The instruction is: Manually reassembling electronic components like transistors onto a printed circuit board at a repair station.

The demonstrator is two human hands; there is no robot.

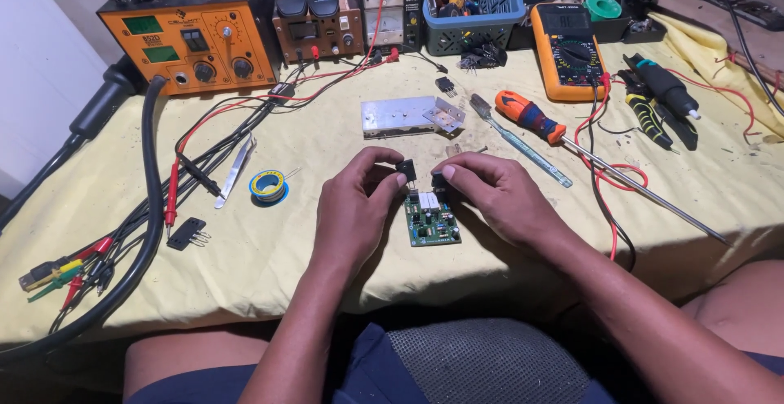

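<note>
- The left hand (357,200) rests on a yellow cloth (269,249) over the workbench, thumb and forefinger pinched on a small black flat component (406,169) held upright at the far edge of a circuit board.
- The right hand (490,196) lies just beside it, fingertips pressed together on a second black component (439,180) at the same far edge; how tightly it grips cannot be told.
- The green circuit board (433,220) lies flat on the cloth between the two hands, near the front edge of the bench, with white blocks and small parts on its top.
- Just beyond the hands lies a bare metal heat-sink plate (402,116) with a small bent bracket at its right end.
- Right of it, an orange-and-black screwdriver (531,117) points its long shaft towards the right front.
- Left of the hands lie a blue-and-yellow solder spool (268,185), metal tweezers (234,171) and a spare black component (187,233).
- At the back left stands an orange box-shaped rework station (192,41) with green displays and black knobs.
- At the back right, an orange-cased multimeter (567,49) lies flat, its red lead looping over the cloth.
- A blue-rimmed basket (478,8) stands between them.
- A thick black hose (151,208) and red and black test leads run down the left side.
</note>
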